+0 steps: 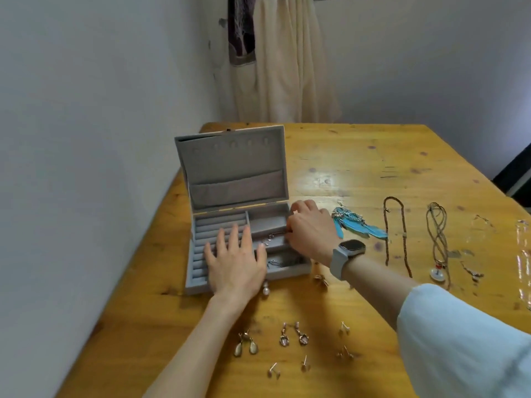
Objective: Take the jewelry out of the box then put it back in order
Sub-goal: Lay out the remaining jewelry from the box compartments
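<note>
Crowding the yellow wooden table (330, 156) around the grey velvet-lined jewelry box (244, 242) is jewelry on every side: a pair of turquoise feather earrings (355, 224) just beside the right hand, a long brown beaded necklace (395, 231) further right, then a pale cord necklace with a round white pendant (438, 245), and faint clear pieces at the far right edge, too blurred to name. Near the front edge lie two pale teardrop earrings (245, 344), two pinkish dangling earrings (293, 334) and about four small stud earrings (343, 328), with a pearl drop (265, 290) touching the box front. Box sits toward the table's left, lid upright, showing a row of hooks and a pocket; inside, ring rolls on the left, open compartments on the right. Left hand (234, 257) lies flat, fingers spread straight over the ring rolls. Right hand (309, 228), a grey smartwatch (346, 255) on its wrist, curls at the box's right edge, pinching a thin dark chain (273, 235) draped into a middle compartment.
</note>
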